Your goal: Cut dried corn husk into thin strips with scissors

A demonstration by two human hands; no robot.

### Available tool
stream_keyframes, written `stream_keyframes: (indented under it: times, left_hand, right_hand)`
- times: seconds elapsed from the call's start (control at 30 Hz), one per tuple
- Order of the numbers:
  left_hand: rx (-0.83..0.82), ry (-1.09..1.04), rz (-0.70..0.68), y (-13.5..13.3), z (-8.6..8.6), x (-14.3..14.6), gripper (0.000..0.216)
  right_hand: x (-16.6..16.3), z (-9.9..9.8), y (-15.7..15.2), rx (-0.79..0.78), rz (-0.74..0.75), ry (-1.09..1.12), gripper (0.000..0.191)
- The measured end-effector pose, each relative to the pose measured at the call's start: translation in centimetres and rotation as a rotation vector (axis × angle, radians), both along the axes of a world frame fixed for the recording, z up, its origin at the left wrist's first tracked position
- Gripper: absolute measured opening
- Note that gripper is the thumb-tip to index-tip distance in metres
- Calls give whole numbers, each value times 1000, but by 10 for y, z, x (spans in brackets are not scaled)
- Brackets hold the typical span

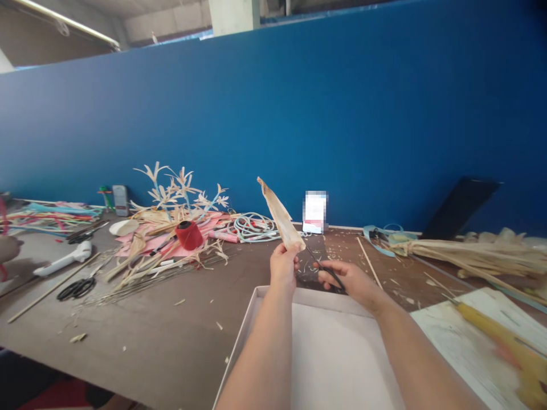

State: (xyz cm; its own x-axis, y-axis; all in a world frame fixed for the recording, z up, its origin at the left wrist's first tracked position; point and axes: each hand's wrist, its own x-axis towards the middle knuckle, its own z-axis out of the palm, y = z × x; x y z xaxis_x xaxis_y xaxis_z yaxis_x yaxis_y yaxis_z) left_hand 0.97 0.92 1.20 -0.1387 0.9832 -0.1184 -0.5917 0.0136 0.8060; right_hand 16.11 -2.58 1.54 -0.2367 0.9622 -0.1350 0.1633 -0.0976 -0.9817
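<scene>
My left hand (pixel 282 266) pinches the lower end of a pale dried corn husk (pixel 280 216), whose narrow browned tip points up and to the left. In my right hand (pixel 352 282) are dark-handled scissors (pixel 335 277), with the fingers closed around the handles. The scissors' blades reach toward the husk's lower edge near my left fingers; whether they touch it I cannot tell. Both hands are above the far edge of a shallow white box (pixel 337 353). Small pale husk scraps lie scattered on the brown table (pixel 192 336).
Husk flowers (pixel 164 196) and a red thread spool (pixel 188 235) stand left, with black scissors (pixel 77 288) and a white glue gun (pixel 64 261) nearby. A lit phone (pixel 315 213) leans against the blue partition (pixel 273 114). A husk bundle (pixel 465 253) lies right. Another person's hand (pixel 9 249) shows far left.
</scene>
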Motion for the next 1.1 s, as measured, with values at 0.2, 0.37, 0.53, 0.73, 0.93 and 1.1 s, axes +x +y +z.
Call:
stream_keyframes:
  times: [0.2,0.37,0.53,0.73,0.93,1.1]
  left_hand:
    - [8,58,13,-1,1,2,30]
    - [3,37,0,-1,2,3,30]
    - [-2,16,-3,-2,2,3,29]
    - [-14,-52,-8,-3,5,3,31]
    - [-11,-117,-19,-2,6,3,31]
    - [-15,-119,-18,-2,6,3,30]
  right_hand:
    - [-1,1,0,23,-14,-17,55]
    - [-3,6,-2,33,-26,-61,55]
    - [-5,12,-5,35,-43,-89,56]
    - [-5,14,-5,80,-53,-111,55]
    - [-10,18,-7,77,-68,-133,56]
    - [-11,20,-7,76,-73,-134,57]
